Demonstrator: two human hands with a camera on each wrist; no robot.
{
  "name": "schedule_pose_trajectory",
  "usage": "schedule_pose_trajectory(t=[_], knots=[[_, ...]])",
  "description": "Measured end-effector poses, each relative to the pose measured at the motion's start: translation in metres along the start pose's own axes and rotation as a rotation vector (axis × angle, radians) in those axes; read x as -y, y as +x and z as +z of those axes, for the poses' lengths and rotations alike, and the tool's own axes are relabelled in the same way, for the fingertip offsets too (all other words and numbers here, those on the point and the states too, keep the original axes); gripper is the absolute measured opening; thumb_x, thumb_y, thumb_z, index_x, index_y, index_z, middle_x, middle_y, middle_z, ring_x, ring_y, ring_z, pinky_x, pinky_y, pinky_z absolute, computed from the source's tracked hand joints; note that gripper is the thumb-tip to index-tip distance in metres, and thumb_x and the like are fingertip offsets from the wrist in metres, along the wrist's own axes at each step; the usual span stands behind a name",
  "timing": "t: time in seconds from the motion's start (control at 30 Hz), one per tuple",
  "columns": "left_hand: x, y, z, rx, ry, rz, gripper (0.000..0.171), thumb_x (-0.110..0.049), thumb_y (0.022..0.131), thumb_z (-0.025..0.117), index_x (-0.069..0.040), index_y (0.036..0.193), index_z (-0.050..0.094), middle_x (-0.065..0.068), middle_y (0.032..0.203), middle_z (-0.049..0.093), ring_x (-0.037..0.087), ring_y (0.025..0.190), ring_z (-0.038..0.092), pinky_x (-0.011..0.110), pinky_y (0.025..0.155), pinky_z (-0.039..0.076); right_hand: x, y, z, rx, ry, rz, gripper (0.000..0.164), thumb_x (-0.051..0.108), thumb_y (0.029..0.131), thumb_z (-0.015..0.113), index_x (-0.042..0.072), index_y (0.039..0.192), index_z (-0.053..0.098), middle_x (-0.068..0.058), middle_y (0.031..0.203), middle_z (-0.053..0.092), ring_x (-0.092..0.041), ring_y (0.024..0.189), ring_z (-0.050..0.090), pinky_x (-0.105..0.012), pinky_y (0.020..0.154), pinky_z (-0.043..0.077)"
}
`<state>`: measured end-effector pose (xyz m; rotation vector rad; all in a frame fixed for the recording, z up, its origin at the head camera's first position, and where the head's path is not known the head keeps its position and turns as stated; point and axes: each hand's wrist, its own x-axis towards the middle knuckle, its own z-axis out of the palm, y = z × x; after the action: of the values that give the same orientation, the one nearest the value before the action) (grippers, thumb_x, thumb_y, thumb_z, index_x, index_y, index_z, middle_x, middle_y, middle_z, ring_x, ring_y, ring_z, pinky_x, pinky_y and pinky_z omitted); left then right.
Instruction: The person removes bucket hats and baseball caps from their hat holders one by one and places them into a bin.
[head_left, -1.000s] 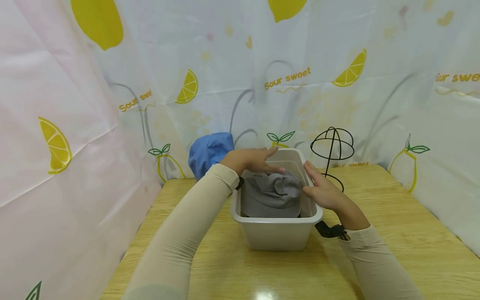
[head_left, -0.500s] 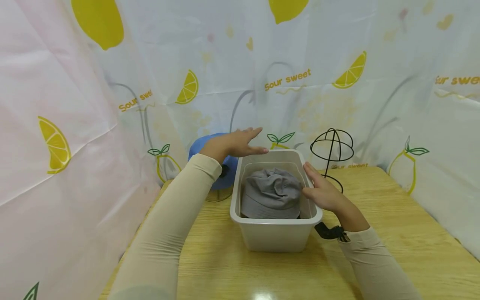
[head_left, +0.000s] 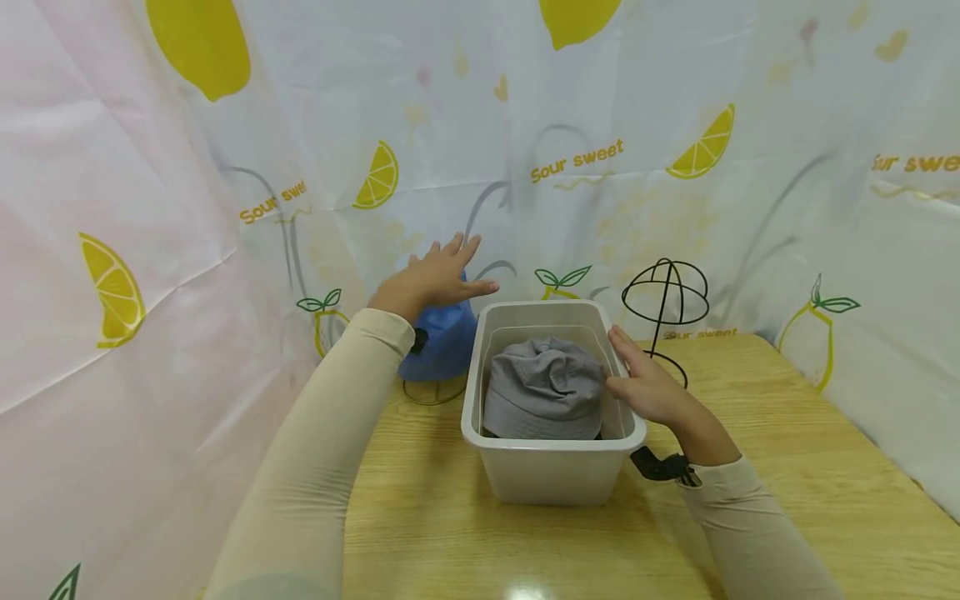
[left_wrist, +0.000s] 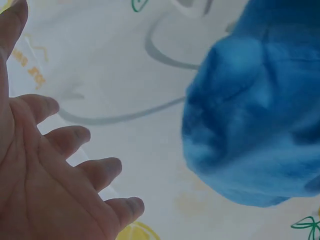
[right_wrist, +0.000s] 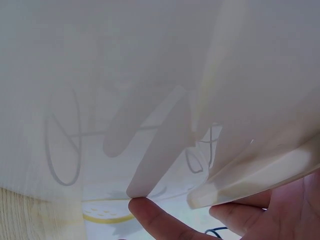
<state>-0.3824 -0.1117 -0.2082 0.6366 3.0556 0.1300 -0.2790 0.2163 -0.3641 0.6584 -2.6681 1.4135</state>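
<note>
In the head view my left hand (head_left: pixel 435 279) is raised in front of a blue hat (head_left: pixel 442 342), fingers spread. The left wrist view shows the blue hat (left_wrist: pixel 250 115) beside the palm, with a gap between them. A wire stand (head_left: pixel 435 392) shows beneath this hat. A grey bucket hat (head_left: pixel 546 387) lies inside a light grey plastic bin (head_left: pixel 551 475). My right hand (head_left: pixel 652 387) holds the bin's right side, thumb over the rim and fingers along the outside. In the right wrist view a fingertip (right_wrist: pixel 142 207) touches the bin's outer wall (right_wrist: pixel 125 65).
A bare black wire hat stand (head_left: pixel 666 292) stands behind my right hand. The wooden table (head_left: pixel 780 450) carries everything and meets a lemon-print curtain (head_left: pixel 450 83) at the back. More curtain runs down the left side.
My left hand has lifted away from the grey hat in the bin and moved left to the blue hat. My right hand has stayed on the bin.
</note>
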Motion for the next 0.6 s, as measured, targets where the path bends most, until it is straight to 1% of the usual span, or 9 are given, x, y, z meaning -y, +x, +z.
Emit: schedule_pose_trajectory(t=[0.2,0.37,0.53,0.6], knots=[[0.022,0.0,0.005,-0.073,0.01,-0.045,0.101,-0.076,0.095,0.045,-0.029,0.167,-0.007,0.011,0.175,-0.008,0.046,0.159,-0.002,0.075,0.12,0.007,-0.002,0.001,0.0,-0.003,-0.008,-0.007,0.085,0.004,0.093,0.053,-0.006,0.163,0.006,-0.025,0.172,-0.003,-0.05,0.157,0.0,-0.074,0.115,0.023],[0.039,0.0,0.006,-0.135,-0.017,-0.07,0.101,-0.074,0.095,0.048,-0.028,0.168,-0.005,0.013,0.174,-0.009,0.046,0.159,-0.002,0.074,0.121,0.005,-0.004,0.002,-0.001,-0.003,-0.016,-0.004,0.084,0.004,0.093,0.052,-0.006,0.163,0.006,-0.024,0.172,-0.004,-0.05,0.157,0.0,-0.073,0.114,0.025],[0.053,-0.002,0.01,-0.155,-0.036,-0.095,0.101,-0.074,0.095,0.048,-0.03,0.167,-0.007,0.014,0.174,-0.011,0.046,0.159,-0.004,0.073,0.121,0.005,-0.004,0.002,0.0,-0.003,-0.018,0.004,0.085,0.004,0.092,0.052,-0.006,0.163,0.006,-0.025,0.172,-0.003,-0.05,0.157,0.0,-0.074,0.115,0.023],[0.057,-0.003,0.012,-0.161,-0.041,-0.1,0.101,-0.074,0.095,0.048,-0.029,0.167,-0.007,0.015,0.174,-0.011,0.046,0.159,-0.004,0.074,0.12,0.004,-0.003,0.001,0.0,-0.004,-0.018,0.002,0.085,0.004,0.092,0.052,-0.006,0.163,0.006,-0.025,0.172,-0.003,-0.05,0.157,0.0,-0.074,0.115,0.023]])
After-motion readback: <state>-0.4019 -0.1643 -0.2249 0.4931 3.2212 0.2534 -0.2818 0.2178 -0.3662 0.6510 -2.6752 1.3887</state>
